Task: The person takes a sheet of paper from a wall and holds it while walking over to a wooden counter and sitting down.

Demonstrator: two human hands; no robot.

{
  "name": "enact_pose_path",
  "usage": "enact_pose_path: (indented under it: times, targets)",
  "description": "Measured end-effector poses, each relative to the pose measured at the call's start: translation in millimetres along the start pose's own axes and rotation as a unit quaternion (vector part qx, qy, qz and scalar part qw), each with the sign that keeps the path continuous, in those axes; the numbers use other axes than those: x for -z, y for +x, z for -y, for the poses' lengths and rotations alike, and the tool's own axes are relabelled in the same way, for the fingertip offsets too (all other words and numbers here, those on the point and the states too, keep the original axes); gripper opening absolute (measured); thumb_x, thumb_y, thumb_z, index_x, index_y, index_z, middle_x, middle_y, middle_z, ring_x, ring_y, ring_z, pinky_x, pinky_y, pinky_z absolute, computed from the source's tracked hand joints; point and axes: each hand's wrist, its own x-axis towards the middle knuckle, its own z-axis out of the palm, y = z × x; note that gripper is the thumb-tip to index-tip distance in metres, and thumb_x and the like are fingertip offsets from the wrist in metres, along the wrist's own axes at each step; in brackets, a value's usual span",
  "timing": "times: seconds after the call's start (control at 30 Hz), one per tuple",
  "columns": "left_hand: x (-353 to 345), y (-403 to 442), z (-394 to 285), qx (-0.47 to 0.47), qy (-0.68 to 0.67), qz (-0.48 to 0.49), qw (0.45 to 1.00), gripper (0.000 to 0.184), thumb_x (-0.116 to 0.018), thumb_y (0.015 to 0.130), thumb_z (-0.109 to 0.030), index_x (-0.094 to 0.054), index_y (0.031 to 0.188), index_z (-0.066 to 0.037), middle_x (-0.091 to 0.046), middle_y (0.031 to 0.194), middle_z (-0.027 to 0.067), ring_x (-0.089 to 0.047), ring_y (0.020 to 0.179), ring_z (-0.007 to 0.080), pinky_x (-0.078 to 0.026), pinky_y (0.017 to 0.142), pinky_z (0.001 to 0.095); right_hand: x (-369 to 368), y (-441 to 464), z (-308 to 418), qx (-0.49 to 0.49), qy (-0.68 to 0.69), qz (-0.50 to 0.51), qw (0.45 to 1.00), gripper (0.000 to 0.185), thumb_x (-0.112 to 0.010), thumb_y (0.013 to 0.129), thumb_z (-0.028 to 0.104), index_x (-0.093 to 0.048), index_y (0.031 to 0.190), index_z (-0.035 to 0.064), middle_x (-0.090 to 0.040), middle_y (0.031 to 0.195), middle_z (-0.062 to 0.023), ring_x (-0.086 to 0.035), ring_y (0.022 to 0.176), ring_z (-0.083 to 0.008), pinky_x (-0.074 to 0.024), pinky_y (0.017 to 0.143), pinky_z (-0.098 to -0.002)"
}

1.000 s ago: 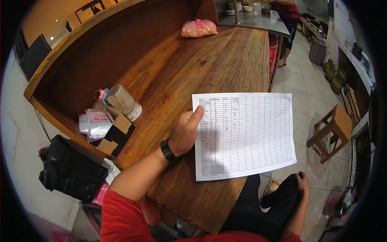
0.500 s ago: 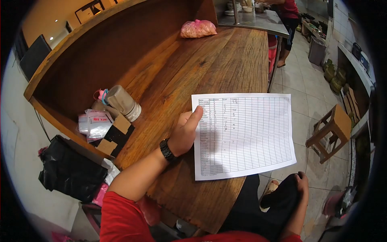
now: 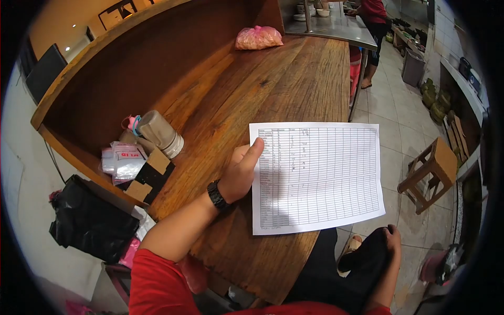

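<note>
My left hand (image 3: 242, 170) is closed on the left edge of a printed sheet of paper (image 3: 336, 184), thumb on top and fingers behind it. The sheet carries a table grid with handwritten marks in its left columns, and it is held up over the front right edge of the wooden table (image 3: 294, 79). A black watch (image 3: 217, 194) is on the left wrist. My right hand (image 3: 392, 238) rests on my knee, on the black trousers (image 3: 362, 262), holding nothing that shows; its fingers are partly hidden.
On the table lie a pink-tied bag (image 3: 259, 38), an upturned jar (image 3: 157, 131) and a box with plastic packets (image 3: 126, 163). A black bag (image 3: 89, 218) hangs at left. A wooden stool (image 3: 430, 170) stands right. Another person (image 3: 374, 26) works at the metal counter (image 3: 341, 26).
The sheet and both my hands stay almost still. At the metal counter, the other person's arm has shifted slightly.
</note>
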Motion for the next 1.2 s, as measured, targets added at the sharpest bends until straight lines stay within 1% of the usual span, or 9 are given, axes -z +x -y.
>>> enact_pose_path:
  times: [0.1, 0.2, 0.3, 0.7, 0.8, 0.9, 1.2]
  targets:
    - [0.1, -0.6, -1.9, -0.003, 0.01, 0.005, 1.0, 0.054, -0.038, 0.109, -0.04, -0.066, 0.115, 0.005, -0.07, 0.112, 0.0067, -0.062, 0.1, 0.0111, -0.047, 0.09, 0.0265, 2.3, -1.6, 3.0, -0.003, 0.0, 0.008, 1.0, 0.051, -0.064, 0.091, 0.025, -0.057, 0.129, -0.0087, -0.063, 0.128, -0.0273, -0.06, 0.121, -0.0369, -0.0452, 0.105, -0.0399]
    - [-1.5, -0.4, -2.3, 0.001, -0.001, 0.0, 1.0, 0.054, -0.038, 0.109, -0.04, -0.066, 0.114, 0.005, -0.07, 0.111, 0.0062, -0.062, 0.1, 0.0106, -0.047, 0.09, 0.0265, 3.4, -2.3, 5.1, -0.003, -0.019, 0.01, 1.0, 0.051, -0.064, 0.091, 0.025, -0.057, 0.129, -0.0089, -0.063, 0.128, -0.0272, -0.06, 0.122, -0.0366, -0.0452, 0.105, -0.0399]
    - [-1.3, -0.6, -2.9, 0.004, 0.006, -0.002, 1.0, 0.053, -0.038, 0.109, -0.04, -0.067, 0.114, 0.005, -0.07, 0.11, 0.0057, -0.062, 0.099, 0.0103, -0.047, 0.089, 0.0265, 0.4, 0.2, 0.9, -0.002, 0.011, 0.013, 1.0, 0.052, -0.064, 0.091, 0.025, -0.056, 0.13, -0.0092, -0.063, 0.128, -0.0273, -0.06, 0.122, -0.0365, -0.045, 0.105, -0.0398]
    - [-3.0, -0.3, -2.6, 0.006, -0.008, -0.006, 1.0, 0.054, -0.039, 0.109, -0.04, -0.066, 0.114, 0.006, -0.07, 0.111, 0.0076, -0.063, 0.1, 0.0118, -0.047, 0.089, 0.0266, 7.3, -10.9, 21.6, -0.022, 0.021, 0.015, 0.999, 0.052, -0.064, 0.091, 0.023, -0.056, 0.13, -0.0096, -0.063, 0.129, -0.0272, -0.06, 0.122, -0.0363, -0.0447, 0.105, -0.0393]
    - [-1.1, 0.0, -1.4, 0.005, -0.001, 0.002, 1.0, 0.053, -0.039, 0.109, -0.04, -0.066, 0.114, 0.006, -0.07, 0.111, 0.0074, -0.063, 0.1, 0.0117, -0.047, 0.09, 0.0266, 4.1, -6.1, 12.8, -0.01, 0.007, 0.012, 1.0, 0.049, -0.064, 0.092, 0.022, -0.057, 0.131, -0.0072, -0.064, 0.129, -0.0251, -0.061, 0.121, -0.0359, -0.0455, 0.104, -0.0389]
    - [0.6, -0.1, -1.4, -0.001, 0.016, 0.003, 1.0, 0.053, -0.038, 0.109, -0.039, -0.067, 0.114, 0.005, -0.07, 0.111, 0.0069, -0.062, 0.101, 0.0115, -0.046, 0.09, 0.0266, 4.9, -9.2, 17.6, -0.019, 0.035, 0.018, 0.999, 0.051, -0.064, 0.092, 0.022, -0.056, 0.132, -0.0088, -0.063, 0.129, -0.0261, -0.061, 0.121, -0.0353, -0.0452, 0.104, -0.0386]
    - [0.5, 1.4, 1.1, 0.005, -0.001, 0.014, 1.0, 0.053, -0.039, 0.109, -0.039, -0.066, 0.115, 0.005, -0.07, 0.112, 0.0068, -0.062, 0.101, 0.0113, -0.046, 0.09, 0.0266, -0.8, 1.3, 0.1, -0.006, 0.027, 0.017, 0.999, 0.052, -0.064, 0.092, 0.022, -0.055, 0.132, -0.0095, -0.063, 0.129, -0.0267, -0.061, 0.121, -0.0355, -0.0447, 0.105, -0.0389]
